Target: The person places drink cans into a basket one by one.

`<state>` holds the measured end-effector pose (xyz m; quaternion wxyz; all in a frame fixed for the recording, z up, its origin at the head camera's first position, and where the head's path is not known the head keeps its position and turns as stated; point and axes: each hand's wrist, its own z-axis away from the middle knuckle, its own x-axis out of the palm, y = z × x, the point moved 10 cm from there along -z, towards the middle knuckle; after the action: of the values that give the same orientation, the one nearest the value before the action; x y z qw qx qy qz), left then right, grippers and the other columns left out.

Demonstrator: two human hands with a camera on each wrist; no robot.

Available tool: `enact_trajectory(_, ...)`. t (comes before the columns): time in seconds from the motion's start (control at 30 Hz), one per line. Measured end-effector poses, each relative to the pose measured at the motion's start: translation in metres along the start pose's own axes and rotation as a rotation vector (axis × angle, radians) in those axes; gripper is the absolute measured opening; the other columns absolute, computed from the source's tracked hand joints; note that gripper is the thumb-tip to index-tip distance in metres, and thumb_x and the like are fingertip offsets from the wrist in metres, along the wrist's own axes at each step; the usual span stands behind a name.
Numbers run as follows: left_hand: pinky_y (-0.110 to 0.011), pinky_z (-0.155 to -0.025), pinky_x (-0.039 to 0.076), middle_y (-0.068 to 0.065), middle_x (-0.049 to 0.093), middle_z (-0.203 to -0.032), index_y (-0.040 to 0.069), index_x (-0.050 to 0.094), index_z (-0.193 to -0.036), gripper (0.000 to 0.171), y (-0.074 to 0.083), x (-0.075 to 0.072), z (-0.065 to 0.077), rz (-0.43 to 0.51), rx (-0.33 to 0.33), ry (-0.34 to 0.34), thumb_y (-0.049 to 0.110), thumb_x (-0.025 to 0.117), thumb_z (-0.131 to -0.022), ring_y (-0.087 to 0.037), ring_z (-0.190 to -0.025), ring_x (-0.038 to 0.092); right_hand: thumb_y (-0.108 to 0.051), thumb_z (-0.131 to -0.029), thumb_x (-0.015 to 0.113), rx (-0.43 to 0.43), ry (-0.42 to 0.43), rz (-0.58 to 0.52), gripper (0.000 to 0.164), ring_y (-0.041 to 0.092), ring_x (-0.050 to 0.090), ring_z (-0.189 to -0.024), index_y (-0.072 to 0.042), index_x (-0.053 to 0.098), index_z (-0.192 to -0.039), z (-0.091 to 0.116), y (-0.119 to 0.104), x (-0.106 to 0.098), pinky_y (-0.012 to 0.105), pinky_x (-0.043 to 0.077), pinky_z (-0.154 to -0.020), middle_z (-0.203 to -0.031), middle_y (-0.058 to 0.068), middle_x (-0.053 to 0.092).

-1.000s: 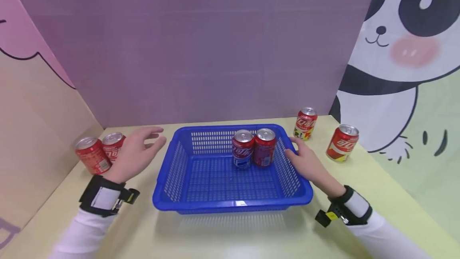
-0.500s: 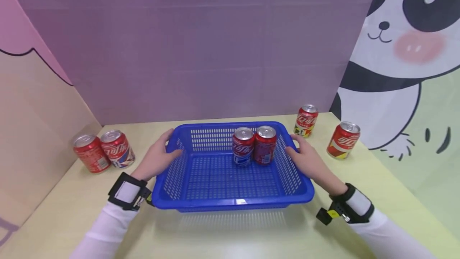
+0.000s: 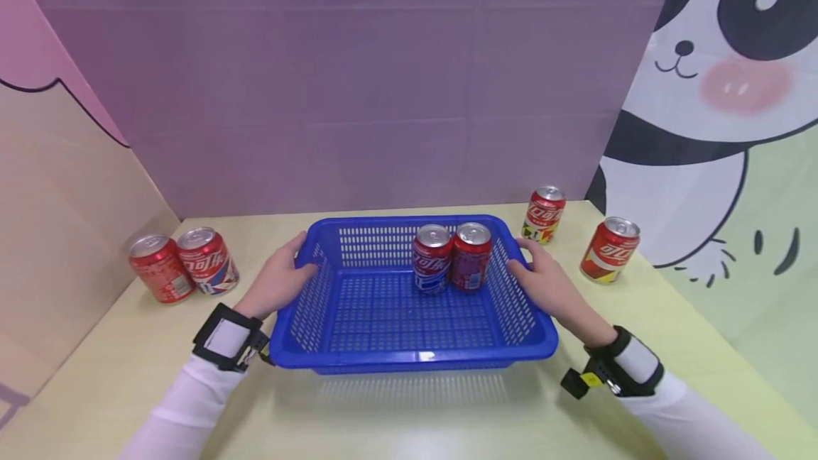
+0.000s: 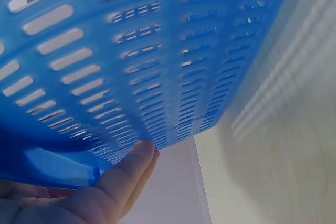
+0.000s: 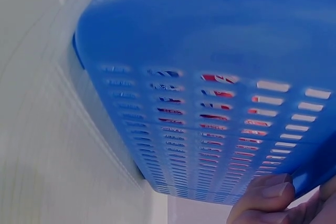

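A blue plastic basket (image 3: 415, 360) with slotted walls is at the middle of the table. Inside, toward its right back, two red soda cans stand upright side by side, the left can (image 3: 432, 261) against the right can (image 3: 471, 259). My left hand (image 3: 276, 282) grips the basket's left rim, thumb over the inside and fingers outside. At the opposite side my right hand (image 3: 551, 289) holds the right rim the same way. In the left wrist view, fingers (image 4: 118, 182) lie along the slotted outer wall; the right wrist view shows curled fingers (image 5: 268, 195) under the rim.
Left of the basket, a can (image 3: 162, 268) and another can (image 3: 207, 261) stand close together on the pale table (image 3: 409, 424). To the right are a far can (image 3: 544, 216) and a nearer can (image 3: 610, 250). A purple wall (image 3: 383, 91) closes off the back.
My left hand has come away from beside the left cans, moved right, and taken hold of the basket's left rim. The right hand has kept its hold; the basket looks unmoved.
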<state>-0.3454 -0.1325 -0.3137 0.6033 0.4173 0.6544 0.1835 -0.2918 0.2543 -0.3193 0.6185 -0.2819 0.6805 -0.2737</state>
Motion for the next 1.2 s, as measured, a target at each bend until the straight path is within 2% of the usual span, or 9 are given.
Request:
enact_trajectory(0.2,-0.057,-0.109,0.027,-0.038,0.032,-0.145,-0.018,0.018,-0.147,0.065,-0.001,0.0,0.001,0.01,0.011,-0.003,0.002,0.051,-0.095,-0.048,-0.133,0.035,-0.027,-0.103,0.049,-0.024,-0.005,0.014,0.059,0.048,0.052,-0.118,0.003,0.029,-0.149,0.0,-0.001,0.001,0.059,0.047,-0.092,-0.14,0.033,0.043)
enact_trajectory(0.33,-0.056,-0.109,0.028,-0.037,0.032,-0.146,-0.017,0.017,-0.148,0.064,-0.002,0.002,0.0,0.028,0.008,-0.011,0.001,0.05,-0.095,-0.047,-0.134,0.035,-0.042,-0.102,0.047,-0.018,-0.037,0.042,0.066,0.045,0.056,-0.113,0.002,0.031,-0.149,0.001,0.004,-0.002,0.052,0.053,-0.084,-0.136,0.032,0.048)
enact_trajectory(0.47,-0.056,-0.11,0.026,-0.036,0.03,-0.147,-0.016,0.017,-0.148,0.065,-0.002,0.002,0.0,0.034,0.007,-0.008,0.002,0.05,-0.095,-0.046,-0.136,0.032,-0.055,-0.1,0.044,-0.011,-0.056,0.05,0.072,0.034,0.065,-0.081,0.003,0.041,-0.142,-0.001,0.003,-0.018,0.04,0.056,-0.064,-0.101,0.024,0.064)
enact_trajectory(0.57,-0.056,-0.11,0.025,-0.036,0.03,-0.147,-0.017,0.018,-0.148,0.065,0.0,0.0,0.0,0.039,0.013,0.0,0.001,0.05,-0.095,-0.046,-0.136,0.031,-0.054,-0.1,0.044,-0.028,-0.054,0.102,0.066,0.025,0.057,-0.06,0.003,0.051,-0.132,-0.004,-0.005,-0.037,0.034,0.049,-0.051,-0.075,0.011,0.058)
enact_trajectory(0.63,-0.056,-0.11,0.026,-0.036,0.031,-0.147,-0.017,0.018,-0.148,0.065,0.001,-0.001,0.0,0.042,0.013,0.005,0.001,0.05,-0.095,-0.045,-0.135,0.033,-0.053,-0.1,0.046,-0.057,-0.042,0.17,0.061,0.023,0.055,-0.057,0.002,0.057,-0.124,-0.008,-0.012,-0.052,0.033,0.046,-0.048,-0.07,0.007,0.055)
enact_trajectory(0.77,-0.055,-0.11,0.026,-0.036,0.031,-0.147,-0.017,0.019,-0.147,0.064,0.001,0.001,-0.001,0.044,0.012,0.008,0.001,0.05,-0.095,-0.046,-0.135,0.033,-0.052,-0.098,0.051,-0.091,-0.025,0.273,0.06,0.022,0.058,-0.061,0.004,0.063,-0.115,-0.016,-0.02,-0.08,0.033,0.049,-0.05,-0.074,0.007,0.06)
enact_trajectory(0.93,-0.055,-0.11,0.027,-0.036,0.031,-0.147,-0.015,0.018,-0.149,0.065,-0.001,0.004,-0.001,0.047,0.003,0.001,0.002,0.05,-0.095,-0.045,-0.135,0.034,-0.054,-0.094,0.057,-0.106,-0.009,0.426,0.065,0.025,0.061,-0.073,0.009,0.065,-0.113,-0.031,-0.026,-0.118,0.035,0.052,-0.06,-0.087,0.013,0.068)
enact_trajectory(1.1,-0.055,-0.109,0.029,-0.036,0.031,-0.147,-0.015,0.018,-0.149,0.065,-0.001,0.003,-0.001,0.052,-0.001,0.006,0.003,0.05,-0.095,-0.046,-0.133,0.036,-0.055,-0.092,0.061,-0.063,-0.129,0.551,0.071,0.036,0.06,-0.087,0.013,0.062,-0.113,-0.051,-0.015,-0.14,0.049,0.053,-0.071,-0.098,0.024,0.066)
enact_trajectory(1.2,-0.055,-0.109,0.028,-0.036,0.031,-0.147,-0.016,0.019,-0.148,0.064,-0.002,0.002,-0.001,0.054,-0.001,0.011,0.003,0.05,-0.095,-0.046,-0.134,0.035,-0.059,-0.087,0.064,0.006,-0.203,0.597,0.085,0.052,0.049,-0.108,0.017,0.052,-0.123,-0.06,0.002,-0.15,0.065,0.046,-0.082,-0.119,0.039,0.052)
